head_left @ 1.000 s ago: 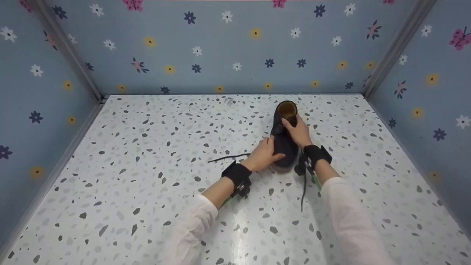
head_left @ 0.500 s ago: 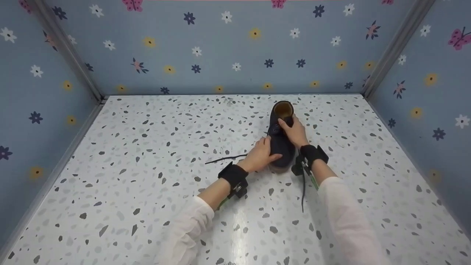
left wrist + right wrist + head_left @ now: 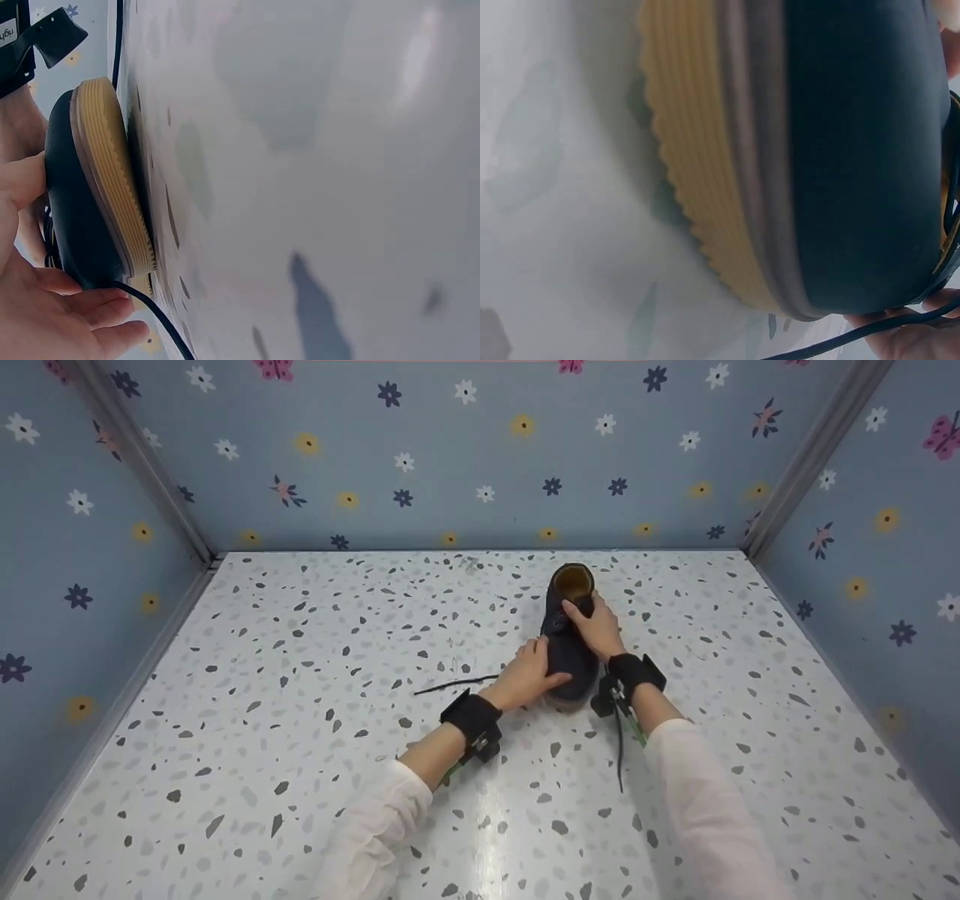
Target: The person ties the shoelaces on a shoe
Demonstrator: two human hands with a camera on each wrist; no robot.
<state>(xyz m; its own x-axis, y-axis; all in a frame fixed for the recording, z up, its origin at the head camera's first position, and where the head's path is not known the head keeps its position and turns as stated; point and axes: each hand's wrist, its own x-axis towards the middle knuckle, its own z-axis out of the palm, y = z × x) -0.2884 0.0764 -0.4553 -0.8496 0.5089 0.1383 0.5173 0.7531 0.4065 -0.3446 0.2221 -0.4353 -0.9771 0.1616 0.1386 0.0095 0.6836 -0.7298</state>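
A dark navy lace-up shoe [image 3: 573, 656] with a ridged tan sole [image 3: 112, 165] stands on the speckled surface, toe toward the person. My left hand [image 3: 523, 673] grips the toe end, thumb over the top and fingers along the left side. My right hand [image 3: 600, 631] holds the upper near the opening, its thumb on the tongue area and its fingers round the right side. One loose shoelace [image 3: 454, 684] stretches out to the left; another lace end [image 3: 620, 754] trails toward the person beneath the right wrist. In the right wrist view, a lace [image 3: 855, 334] passes close by the fingertips [image 3: 907, 341].
Blue flowered panels [image 3: 480, 450] enclose the white speckled surface [image 3: 300, 780] at the back and both sides. Metal posts [image 3: 810, 450] stand at the back corners. Black straps with small cameras [image 3: 472, 716] sit on both wrists.
The shoe has shifted slightly to the left, and both hands have moved with it, keeping their hold. The left lace end has slid a little left too.
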